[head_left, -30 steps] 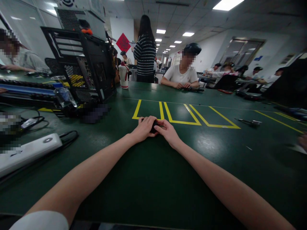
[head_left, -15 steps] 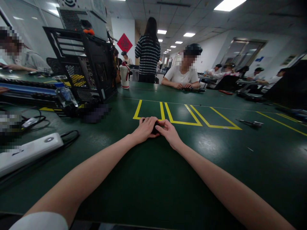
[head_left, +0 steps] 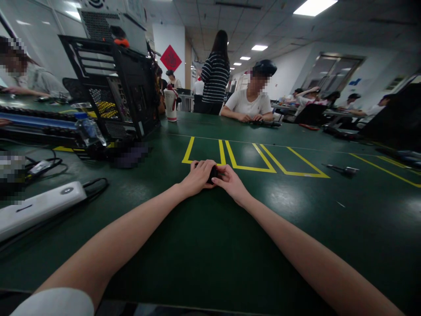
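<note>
In the head view, the left hand (head_left: 199, 176) curls over a small black part (head_left: 212, 175) at the dial's centre, low over the tabletop (head_left: 210, 245), probably steadying it; the right hand (head_left: 230, 182) pinches its 3 o'clock side, perhaps for finer control. Since the earlier frame, the right thumb sits slightly lower, and the striped-topped person (head_left: 217, 79) has shifted just past 12 o'clock.

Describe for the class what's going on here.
A person's left hand grips a small black object, too covered to identify. The right hand is at its right side. Both are low over the green table, near the yellow tape. Across the table, another person handles a dark item.
</note>
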Tool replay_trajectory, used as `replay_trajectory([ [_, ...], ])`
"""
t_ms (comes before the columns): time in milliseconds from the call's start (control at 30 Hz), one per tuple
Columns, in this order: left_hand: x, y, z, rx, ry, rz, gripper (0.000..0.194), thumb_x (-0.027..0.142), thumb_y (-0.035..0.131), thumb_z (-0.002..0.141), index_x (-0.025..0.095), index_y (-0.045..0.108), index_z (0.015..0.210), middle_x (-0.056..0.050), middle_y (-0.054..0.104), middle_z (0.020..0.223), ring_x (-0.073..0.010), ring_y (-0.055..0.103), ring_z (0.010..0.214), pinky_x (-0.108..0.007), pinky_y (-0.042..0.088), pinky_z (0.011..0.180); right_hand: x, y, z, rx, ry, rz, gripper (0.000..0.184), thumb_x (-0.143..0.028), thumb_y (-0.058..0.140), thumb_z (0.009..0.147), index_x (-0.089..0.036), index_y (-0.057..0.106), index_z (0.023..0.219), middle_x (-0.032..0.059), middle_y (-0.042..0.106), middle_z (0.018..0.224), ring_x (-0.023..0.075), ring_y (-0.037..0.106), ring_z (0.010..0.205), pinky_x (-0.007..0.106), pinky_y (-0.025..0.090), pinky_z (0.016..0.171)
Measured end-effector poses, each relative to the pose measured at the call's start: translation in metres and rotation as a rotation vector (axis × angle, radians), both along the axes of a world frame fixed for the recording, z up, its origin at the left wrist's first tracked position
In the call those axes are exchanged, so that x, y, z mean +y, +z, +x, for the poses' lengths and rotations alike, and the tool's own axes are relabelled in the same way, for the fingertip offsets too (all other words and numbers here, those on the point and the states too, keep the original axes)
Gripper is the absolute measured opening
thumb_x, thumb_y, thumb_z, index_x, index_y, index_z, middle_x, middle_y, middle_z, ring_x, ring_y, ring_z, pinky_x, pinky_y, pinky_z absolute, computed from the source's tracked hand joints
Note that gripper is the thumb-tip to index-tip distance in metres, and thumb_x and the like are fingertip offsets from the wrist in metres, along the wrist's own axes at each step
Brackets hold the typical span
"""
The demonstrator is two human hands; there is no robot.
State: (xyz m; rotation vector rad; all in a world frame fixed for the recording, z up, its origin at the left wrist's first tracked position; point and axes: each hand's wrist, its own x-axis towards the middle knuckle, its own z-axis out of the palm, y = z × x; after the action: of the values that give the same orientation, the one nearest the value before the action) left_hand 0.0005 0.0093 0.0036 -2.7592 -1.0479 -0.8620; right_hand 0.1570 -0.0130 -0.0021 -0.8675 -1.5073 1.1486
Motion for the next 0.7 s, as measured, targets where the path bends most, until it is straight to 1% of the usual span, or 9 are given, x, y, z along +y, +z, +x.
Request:
replay_trajectory([
  [100,0.0000,0.0001,0.0000,0.003,0.006,0.007,0.050,0.032,0.059,0.073,0.017,0.032,0.113,-0.011,0.047,0.116,-0.0270,0.045,0.105,-0.042,0.029,0.087,0.0001,0.0018,-0.0020,-0.008,-0.045,0.025,0.024,-0.030,0.063,0.068,-0.021,0.052,0.088,0.0006,0.056,0.094,0.0142,0.053,0.094,0.034,0.043,0.088],
  [167,0.0001,0.0002,0.0001,0.004,0.009,0.005,0.051,0.032,0.059,0.073,0.017,0.032,0.113,-0.011,0.047,0.116,-0.0268,0.045,0.105,-0.042,0.029,0.087,0.0013,0.0020,-0.0031,-0.010,-0.069,0.023,0.024,-0.031,0.063,0.068,-0.021,0.052,0.087,0.0008,0.057,0.093,0.0141,0.054,0.094,0.034,0.042,0.089],
  [233,-0.0002,0.0004,0.0001,0.002,0.010,-0.003,0.052,0.031,0.059,0.073,0.017,0.031,0.114,-0.011,0.047,0.116,-0.0267,0.045,0.105,-0.042,0.029,0.088,0.0024,0.0014,-0.0031,-0.015,-0.088,-0.017,0.028,-0.031,0.064,0.067,-0.020,0.053,0.090,0.0021,0.057,0.096,0.0152,0.054,0.095,0.035,0.042,0.088],
  [333,-0.0011,0.0010,-0.0003,-0.003,0.007,-0.017,0.051,0.030,0.058,0.074,0.018,0.030,0.115,-0.011,0.046,0.117,-0.0270,0.044,0.107,-0.042,0.028,0.089,0.0033,-0.0001,-0.0015,-0.053,-0.065,-0.055,0.033,-0.033,0.062,0.069,-0.021,0.054,0.098,0.0041,0.057,0.101,0.0176,0.054,0.097,0.038,0.043,0.087],
  [400,-0.0017,0.0014,-0.0008,-0.004,0.004,-0.021,0.051,0.031,0.058,0.074,0.018,0.030,0.115,-0.011,0.046,0.117,-0.0270,0.044,0.107,-0.043,0.028,0.089,0.0030,-0.0009,-0.0001,-0.070,-0.032,-0.044,0.032,-0.032,0.061,0.070,-0.021,0.054,0.099,0.0039,0.058,0.100,0.0181,0.055,0.096,0.038,0.044,0.086],
  [533,-0.0018,0.0018,-0.0013,-0.005,-0.006,-0.019,0.052,0.029,0.059,0.073,0.018,0.030,0.114,-0.011,0.046,0.117,-0.0263,0.044,0.107,-0.043,0.028,0.090,-0.0004,-0.0001,0.0009,-0.031,-0.003,-0.004,0.031,-0.027,0.064,0.066,-0.022,0.052,0.095,0.0017,0.056,0.100,0.0164,0.054,0.097,0.035,0.044,0.086],
  [600,-0.0013,0.0015,-0.0008,-0.006,-0.008,-0.021,0.051,0.029,0.059,0.073,0.018,0.030,0.114,-0.011,0.046,0.117,-0.0262,0.044,0.107,-0.042,0.028,0.090,-0.0024,0.0012,0.0003,-0.013,-0.003,0.002,0.029,-0.028,0.064,0.067,-0.022,0.051,0.092,0.0009,0.055,0.100,0.0153,0.054,0.096,0.034,0.045,0.085],
  [700,-0.0001,0.0000,0.0006,-0.010,0.002,-0.015,0.051,0.031,0.059,0.073,0.018,0.031,0.114,-0.011,0.046,0.117,-0.0269,0.044,0.107,-0.042,0.028,0.089,-0.0027,0.0027,-0.0011,-0.009,-0.042,-0.013,0.023,-0.032,0.061,0.070,-0.022,0.052,0.089,0.0006,0.056,0.096,0.0143,0.055,0.092,0.034,0.046,0.084],
])
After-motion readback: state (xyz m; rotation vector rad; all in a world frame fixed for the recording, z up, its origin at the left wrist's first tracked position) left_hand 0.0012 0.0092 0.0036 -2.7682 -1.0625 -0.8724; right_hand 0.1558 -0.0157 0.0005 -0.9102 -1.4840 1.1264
